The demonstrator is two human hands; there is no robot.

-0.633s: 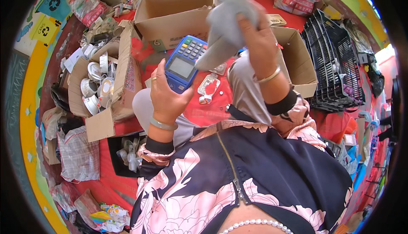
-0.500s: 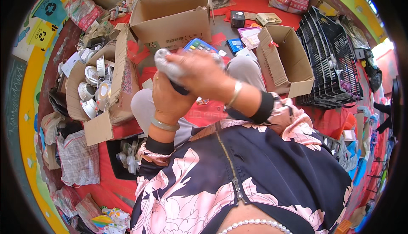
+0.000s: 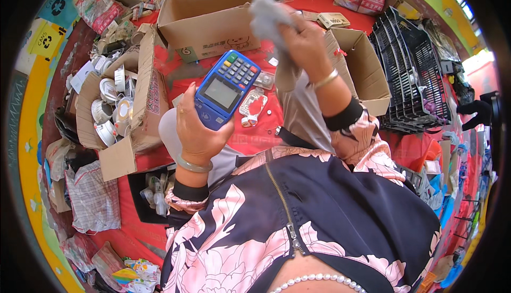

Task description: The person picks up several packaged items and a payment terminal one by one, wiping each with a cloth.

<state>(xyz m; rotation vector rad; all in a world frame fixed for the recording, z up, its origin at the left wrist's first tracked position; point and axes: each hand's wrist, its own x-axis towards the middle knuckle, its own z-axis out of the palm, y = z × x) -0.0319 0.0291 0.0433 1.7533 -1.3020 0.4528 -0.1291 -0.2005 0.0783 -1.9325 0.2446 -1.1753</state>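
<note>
A blue plastic handheld card terminal (image 3: 226,88), keypad and screen facing up, rests in the grasp of a person's left hand (image 3: 201,133) above a red floor covering (image 3: 255,139). The hand cradles its lower end, 1 digit along the left edge; the fingers behind it are hidden. Up and to the right, the right hand (image 3: 307,45) grips a soft grey cloth (image 3: 270,20), blurred and apart from the terminal, the cloth bunched at the fingertips. The step in hand appears to be wiping, between 2 strokes; another pass would call for a firm left hold and the cloth brought down flat. Beyond the terminal stands an open brown cardboard box (image 3: 210,33); at right, a black slatted plastic crate (image 3: 407,75) leans near a smaller brown carton (image 3: 367,72).
</note>
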